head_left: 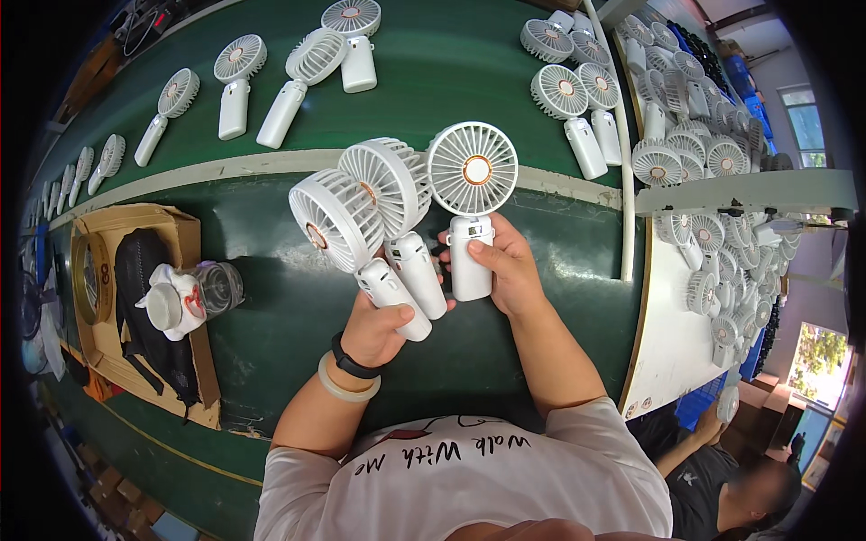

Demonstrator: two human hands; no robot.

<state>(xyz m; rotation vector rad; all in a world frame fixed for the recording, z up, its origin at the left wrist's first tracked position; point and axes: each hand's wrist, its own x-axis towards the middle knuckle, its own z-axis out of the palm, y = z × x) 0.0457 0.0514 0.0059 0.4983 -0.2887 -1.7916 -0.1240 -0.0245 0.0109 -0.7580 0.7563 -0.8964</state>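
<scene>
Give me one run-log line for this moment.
left hand: holding two white fans; right hand: holding one white fan; cardboard box: left of both hands

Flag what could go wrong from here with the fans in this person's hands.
The left hand holds two white fans at once, so one might slip. Their round heads crowd together and could scuff each other. The right hand holds a third fan close beside them, so it may bump the nearer head.

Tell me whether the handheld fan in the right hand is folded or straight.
Straight: the white handheld fan's round head extends beyond its handle, in line with it.
</scene>
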